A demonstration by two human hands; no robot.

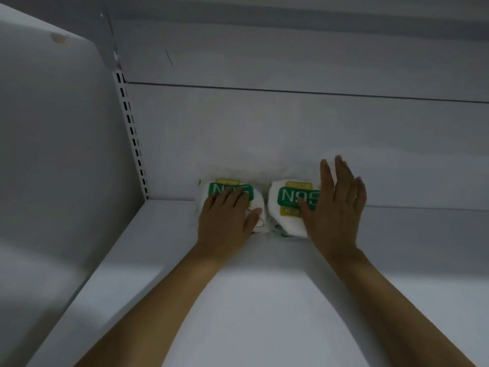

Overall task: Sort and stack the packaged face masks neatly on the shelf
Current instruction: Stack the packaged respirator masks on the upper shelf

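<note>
Here, the left pack [221,188] and the right pack [287,207] are sitting side by side along the back edge of the shelf [238,300], nearer its back left corner, with a narrow gap between them. The left hand [225,218] is lying flat on the left pack, fingers relaxed, while the right hand [336,207] is standing spread against the right pack's right side, thumb touching its front. This looks like the squaring-up step, so the next move is probably calling for a gentle sideways push to close the gap without buckling the soft packets.
</note>
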